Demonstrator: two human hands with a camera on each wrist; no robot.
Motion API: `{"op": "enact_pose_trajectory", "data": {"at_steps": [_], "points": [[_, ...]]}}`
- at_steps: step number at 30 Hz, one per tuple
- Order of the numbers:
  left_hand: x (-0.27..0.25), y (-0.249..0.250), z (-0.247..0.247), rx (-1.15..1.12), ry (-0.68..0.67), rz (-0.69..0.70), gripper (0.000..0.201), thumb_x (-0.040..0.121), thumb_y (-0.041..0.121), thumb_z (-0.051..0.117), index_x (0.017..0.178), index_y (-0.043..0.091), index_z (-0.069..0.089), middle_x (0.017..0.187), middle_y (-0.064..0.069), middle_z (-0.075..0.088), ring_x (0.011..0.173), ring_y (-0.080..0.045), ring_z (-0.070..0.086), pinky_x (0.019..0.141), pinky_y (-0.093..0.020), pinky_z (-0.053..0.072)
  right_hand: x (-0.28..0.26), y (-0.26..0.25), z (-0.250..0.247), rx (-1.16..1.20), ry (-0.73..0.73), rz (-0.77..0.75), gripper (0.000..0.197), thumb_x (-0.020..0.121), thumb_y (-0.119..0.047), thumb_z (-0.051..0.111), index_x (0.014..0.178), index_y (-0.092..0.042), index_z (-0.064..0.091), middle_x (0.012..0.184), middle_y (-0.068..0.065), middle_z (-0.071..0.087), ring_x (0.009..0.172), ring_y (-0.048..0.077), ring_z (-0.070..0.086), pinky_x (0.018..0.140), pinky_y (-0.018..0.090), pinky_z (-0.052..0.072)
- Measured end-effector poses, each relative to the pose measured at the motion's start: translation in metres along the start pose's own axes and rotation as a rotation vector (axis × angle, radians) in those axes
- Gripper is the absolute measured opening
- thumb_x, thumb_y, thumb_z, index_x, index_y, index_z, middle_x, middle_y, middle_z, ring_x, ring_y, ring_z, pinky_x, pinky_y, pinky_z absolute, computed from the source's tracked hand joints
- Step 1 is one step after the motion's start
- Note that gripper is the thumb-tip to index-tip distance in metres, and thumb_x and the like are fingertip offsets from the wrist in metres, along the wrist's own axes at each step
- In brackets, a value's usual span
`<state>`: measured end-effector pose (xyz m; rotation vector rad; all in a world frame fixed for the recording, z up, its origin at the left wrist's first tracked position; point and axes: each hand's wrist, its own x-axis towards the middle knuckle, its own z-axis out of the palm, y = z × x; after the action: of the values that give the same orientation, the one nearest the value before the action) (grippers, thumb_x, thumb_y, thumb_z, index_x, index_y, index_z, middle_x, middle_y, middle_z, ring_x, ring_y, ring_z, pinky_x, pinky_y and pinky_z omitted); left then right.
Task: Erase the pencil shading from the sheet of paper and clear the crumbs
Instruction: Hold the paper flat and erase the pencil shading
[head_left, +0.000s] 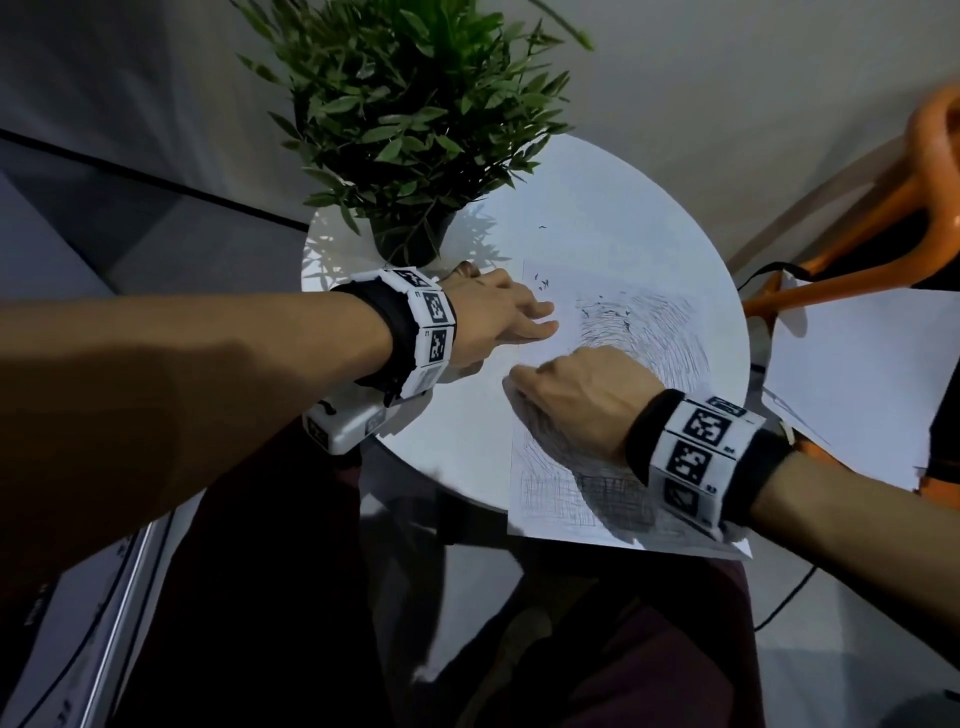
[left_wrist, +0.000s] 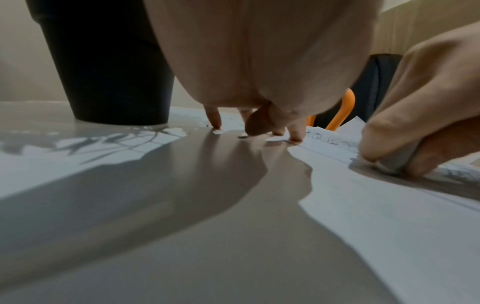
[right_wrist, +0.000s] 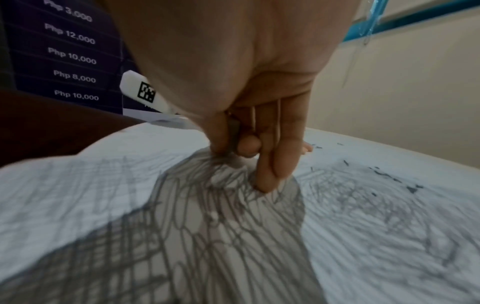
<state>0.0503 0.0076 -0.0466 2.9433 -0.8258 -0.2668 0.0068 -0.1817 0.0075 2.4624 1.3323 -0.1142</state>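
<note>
A white sheet of paper (head_left: 670, 338) covered in grey pencil shading (right_wrist: 233, 236) lies on the right half of a round white table (head_left: 457, 431). My right hand (head_left: 582, 400) pinches a small grey eraser (left_wrist: 394, 162) between thumb and fingers and presses it onto the shading near the sheet's left edge. My left hand (head_left: 498, 317) rests with spread, straight fingers (left_wrist: 215, 121) on the table and on the sheet's upper left edge. Dark eraser crumbs (head_left: 543, 283) lie scattered on the sheet's upper part and beyond it.
A potted plant (head_left: 410, 119) in a dark pot (left_wrist: 109, 61) stands at the table's far left, just behind my left hand. An orange chair (head_left: 883, 208) and more white sheets (head_left: 852, 384) sit to the right. The near end of the shaded sheet overhangs the table edge.
</note>
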Motion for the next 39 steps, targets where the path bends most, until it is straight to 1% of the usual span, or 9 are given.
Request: {"op": "enact_pose_trajectory", "data": {"at_steps": [5,8,13,17,22,27,32,36,39], "points": [[0.000,0.008,-0.005,-0.003,0.011,-0.025,0.054,0.106,0.021,0.038,0.152,0.049,0.027,0.159,0.017,0.025,0.137,-0.021,0.026,0.101,-0.041,0.027,0.000,0.013,-0.005,0.095,-0.111,0.014,0.007,0.100,-0.031,0.031,0.096,-0.027,0.033,0.065,-0.003,0.041,0.059,0.032,0.046,0.055,0.033,0.031],[-0.004,0.005,-0.001,-0.037,0.020,-0.028,0.065,0.098,0.015,0.042,0.149,0.053,0.029,0.157,0.018,0.029,0.138,-0.018,0.024,0.096,-0.038,0.023,0.012,0.015,-0.008,0.133,-0.081,0.131,0.027,0.102,-0.026,0.030,0.127,-0.019,0.037,0.065,-0.002,0.030,0.053,0.022,0.035,0.060,0.035,0.029],[-0.001,0.006,-0.003,0.019,-0.007,-0.011,0.050,0.108,0.025,0.033,0.153,0.045,0.025,0.159,0.016,0.025,0.140,-0.022,0.026,0.096,-0.038,0.026,-0.006,-0.003,-0.002,0.050,-0.048,0.018,0.016,0.100,-0.030,0.029,0.097,-0.021,0.041,0.067,0.000,0.049,0.056,0.032,0.044,0.050,0.032,0.025],[-0.004,0.011,-0.007,0.019,-0.001,-0.024,0.049,0.109,0.026,0.032,0.153,0.045,0.025,0.160,0.016,0.024,0.139,-0.022,0.028,0.104,-0.042,0.030,-0.010,0.002,-0.001,0.142,-0.051,0.044,0.013,0.099,-0.032,0.033,0.106,-0.026,0.043,0.077,0.003,0.061,0.059,0.030,0.041,0.053,0.032,0.033],[-0.005,0.011,-0.009,-0.006,-0.050,-0.057,0.071,0.097,0.007,0.044,0.154,0.044,0.024,0.159,0.015,0.023,0.142,-0.022,0.023,0.098,-0.041,0.028,0.012,0.014,-0.005,0.166,-0.019,0.185,0.028,0.103,-0.027,0.030,0.126,-0.018,0.044,0.070,0.001,0.042,0.066,0.028,0.039,0.060,0.034,0.028],[-0.003,0.009,-0.007,0.047,-0.039,-0.009,0.053,0.108,0.024,0.033,0.155,0.044,0.020,0.163,0.015,0.018,0.143,-0.023,0.023,0.107,-0.043,0.029,-0.007,-0.002,0.001,-0.004,-0.041,0.041,0.015,0.100,-0.031,0.033,0.091,-0.021,0.040,0.068,0.002,0.055,0.049,0.029,0.030,0.046,0.030,0.019],[-0.003,0.013,-0.009,0.024,-0.057,-0.042,0.056,0.107,0.019,0.034,0.155,0.044,0.021,0.163,0.014,0.017,0.145,-0.024,0.022,0.108,-0.044,0.027,-0.014,0.007,-0.005,0.146,-0.109,0.048,0.009,0.101,-0.033,0.033,0.099,-0.026,0.038,0.074,0.002,0.051,0.062,0.031,0.043,0.057,0.033,0.034],[-0.005,0.016,-0.014,-0.006,-0.113,-0.083,0.087,0.087,0.000,0.051,0.157,0.041,0.018,0.162,0.013,0.018,0.147,-0.021,0.016,0.113,-0.047,0.024,0.012,0.015,-0.011,0.158,-0.029,0.189,0.029,0.103,-0.029,0.030,0.126,-0.019,0.044,0.081,0.007,0.050,0.071,0.028,0.042,0.063,0.035,0.032],[-0.004,0.009,-0.004,-0.005,-0.037,-0.056,0.080,0.090,0.003,0.046,0.155,0.046,0.022,0.162,0.018,0.018,0.146,-0.019,0.017,0.111,-0.042,0.019,0.012,0.006,-0.006,0.129,-0.037,0.166,0.025,0.102,-0.026,0.031,0.122,-0.019,0.043,0.079,0.005,0.050,0.069,0.029,0.049,0.060,0.034,0.030]]}}
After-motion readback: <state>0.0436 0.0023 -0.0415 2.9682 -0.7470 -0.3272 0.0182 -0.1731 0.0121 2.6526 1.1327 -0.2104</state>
